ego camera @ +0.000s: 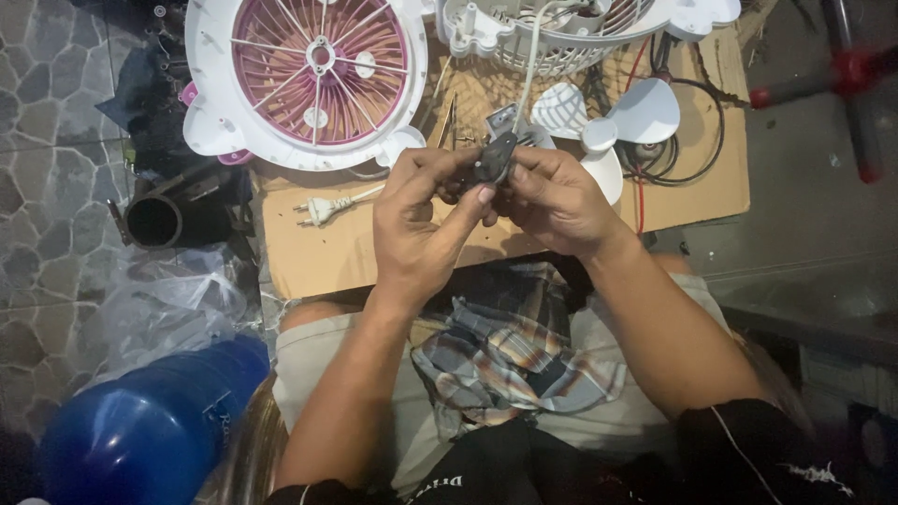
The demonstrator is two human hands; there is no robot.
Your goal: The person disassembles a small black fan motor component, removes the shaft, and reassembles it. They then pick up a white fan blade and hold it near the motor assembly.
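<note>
Both of your hands meet above the cardboard sheet (318, 252) — left hand (421, 220) and right hand (557, 196) are pinching one small black part (496, 157) between fingertips and thumbs, held in the air just over the sheet's far half. A pale cord (528, 65) runs up from it toward the white fan housing (571, 33).

State of the work, as judged: the fan is well stripped down. The white-and-pink front grille (309, 75) lies flat at the sheet's left corner, the three-lobed white blade (622, 122) lies loose beside a tangle of black and red wires (687, 131), and the plug (318, 210) lies free on the cardboard. The black part is not seated anywhere yet; nothing is reassembled.

Materials: glossy moulded plastic on grille and blade, thin radial ribs, matt corrugated brown card. A checked cloth (510, 355) sits in your lap (soft, crumpled). On the stone-patterned floor to your left: a blue plastic drum (150, 430) and a dark pipe end (154, 220).
</note>
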